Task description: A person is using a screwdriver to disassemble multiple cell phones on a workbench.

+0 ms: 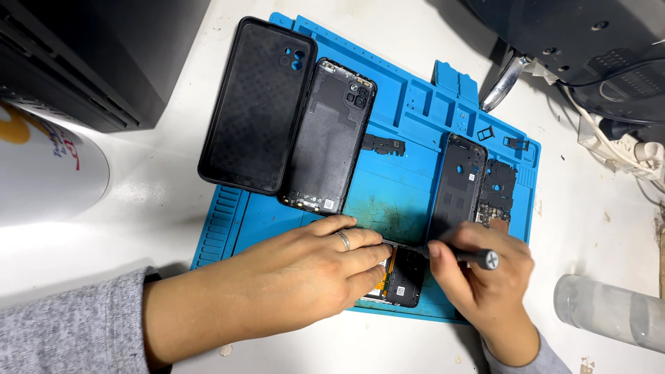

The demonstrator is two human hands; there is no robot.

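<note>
White bench, blue mat (388,187). Near edge: opened phone (402,277), pinned flat under left hand (305,273), fingers spread. Right hand (485,277) closed round screwdriver (460,255), tip at phone. Farther back: case (258,104), back cover (329,135), frame (457,187), board (497,194).
</note>
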